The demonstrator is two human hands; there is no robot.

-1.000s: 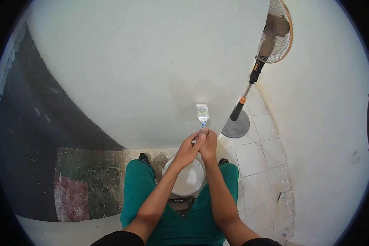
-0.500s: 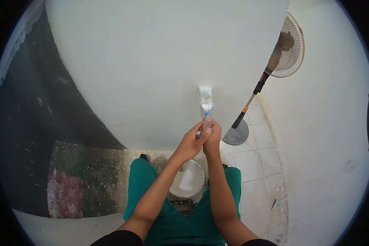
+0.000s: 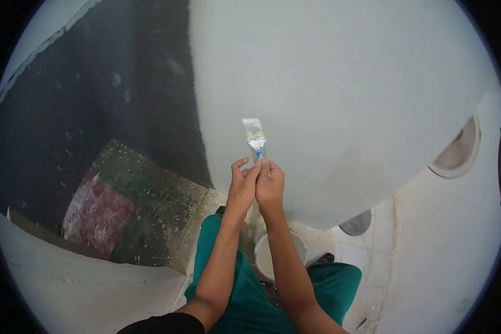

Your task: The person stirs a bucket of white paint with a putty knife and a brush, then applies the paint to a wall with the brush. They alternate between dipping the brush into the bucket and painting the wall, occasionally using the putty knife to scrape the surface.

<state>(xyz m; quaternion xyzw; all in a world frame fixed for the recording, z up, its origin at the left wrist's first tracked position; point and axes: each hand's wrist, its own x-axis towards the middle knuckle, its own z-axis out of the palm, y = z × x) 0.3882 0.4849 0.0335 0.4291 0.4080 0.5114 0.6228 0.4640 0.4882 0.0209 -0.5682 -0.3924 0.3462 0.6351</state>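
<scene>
A paintbrush (image 3: 255,132), its bristles and ferrule caked with white paint, points up in front of the pale wall (image 3: 317,83). My right hand (image 3: 270,186) is closed round its blue handle, just below the ferrule. Against it, my left hand (image 3: 241,189) has its thumb at the handle and its index finger bent away; the lower handle is hidden by the hands. Below my forearms stands a round bucket (image 3: 264,256) with whitish contents, partly covered by my right arm.
Left of the pale wall lies a dark grey wall section (image 3: 145,83). Paint-spattered green flooring (image 3: 150,206) and a reddish patch (image 3: 100,217) are at lower left. A fan head (image 3: 459,153) shows past the wall edge at right, its round base (image 3: 356,224) on white tiles (image 3: 353,259).
My view has turned left, bringing more of the dark wall in and shifting the fan right. My left hand has moved from across the right one to beside it, its index finger now apart.
</scene>
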